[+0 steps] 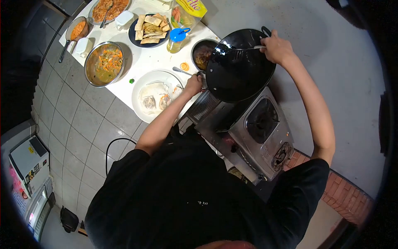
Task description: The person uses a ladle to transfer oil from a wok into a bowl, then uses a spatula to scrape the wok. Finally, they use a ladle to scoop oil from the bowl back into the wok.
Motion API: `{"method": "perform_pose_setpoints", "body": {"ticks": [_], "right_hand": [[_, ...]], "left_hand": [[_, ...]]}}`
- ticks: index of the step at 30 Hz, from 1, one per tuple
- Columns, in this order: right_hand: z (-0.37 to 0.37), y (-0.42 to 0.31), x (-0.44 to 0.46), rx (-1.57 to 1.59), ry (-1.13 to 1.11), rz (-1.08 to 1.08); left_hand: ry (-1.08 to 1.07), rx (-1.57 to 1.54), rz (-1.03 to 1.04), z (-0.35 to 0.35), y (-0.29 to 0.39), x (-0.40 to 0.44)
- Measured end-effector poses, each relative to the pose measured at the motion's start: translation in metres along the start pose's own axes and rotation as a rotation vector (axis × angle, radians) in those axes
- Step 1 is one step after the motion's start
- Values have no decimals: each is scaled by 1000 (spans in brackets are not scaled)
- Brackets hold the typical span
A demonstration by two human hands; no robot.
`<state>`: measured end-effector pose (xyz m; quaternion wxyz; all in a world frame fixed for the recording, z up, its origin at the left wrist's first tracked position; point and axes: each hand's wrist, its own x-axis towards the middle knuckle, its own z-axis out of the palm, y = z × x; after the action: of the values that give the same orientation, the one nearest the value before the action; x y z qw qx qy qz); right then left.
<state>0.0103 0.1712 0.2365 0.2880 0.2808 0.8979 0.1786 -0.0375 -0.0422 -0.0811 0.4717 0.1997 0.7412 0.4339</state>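
Note:
A black wok (240, 76) is held tilted above the edge of the table and stove. My left hand (193, 85) is closed around its near handle. My right hand (277, 49) grips the far handle, and a fork (244, 50) sticks out from those fingers over the wok. Beside the wok's left rim is a metal pot (195, 50) with dark brown contents, partly covered by the wok. Left of my left hand, a white plate (143, 85) carries wrappers and filled portions. A utensil handle (181, 71) lies just above that hand.
The gas stove (269, 128) stands below the wok. On the white table (137, 60) are a bowl of vegetable filling (103, 83), a dark plate of rolls (132, 35), a blue-lidded oil bottle (176, 41), a yellow bag (192, 7) and an orange cap (184, 66).

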Motion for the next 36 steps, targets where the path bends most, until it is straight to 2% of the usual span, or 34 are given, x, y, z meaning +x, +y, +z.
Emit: {"method": "perform_pose_setpoints", "body": {"ticks": [4, 6, 9, 12, 17, 22, 24, 25, 26, 28, 29, 32, 34, 36], "right_hand": [[6, -1, -14, 48, 53, -8], [13, 0, -18, 37, 66, 14], [21, 3, -22, 46, 78, 58], [23, 11, -28, 100, 60, 83], [37, 28, -39, 243, 28, 69], [56, 43, -49, 376, 105, 57], [61, 50, -55, 418, 153, 51], [62, 52, -59, 456, 200, 41], [62, 56, -65, 460, 203, 47], [60, 61, -84, 574, 172, 90], [66, 65, -93, 579, 176, 98], [104, 84, -127, 748, 192, 132], [134, 93, -156, 1030, 222, 194], [160, 97, -192, 1096, 208, 246]], "left_hand": [[-41, 10, -65, 7, 3, -6], [81, 152, 92, 20, -19, 6], [72, 152, 80, 26, -30, 13], [14, 14, 56, 11, -9, -5], [7, 90, 78, -2, -2, -8], [-14, 71, 48, -23, 40, -35], [5, 108, 96, -31, 55, -42], [101, 297, 208, -34, 61, -47], [99, 302, 213, -34, 58, -45], [257, 435, 344, -35, 62, -45], [287, 454, 344, -34, 63, -46], [335, 528, 385, -36, 95, -72], [328, 551, 415, -29, 110, -85], [324, 566, 450, -18, 133, -106]]}}
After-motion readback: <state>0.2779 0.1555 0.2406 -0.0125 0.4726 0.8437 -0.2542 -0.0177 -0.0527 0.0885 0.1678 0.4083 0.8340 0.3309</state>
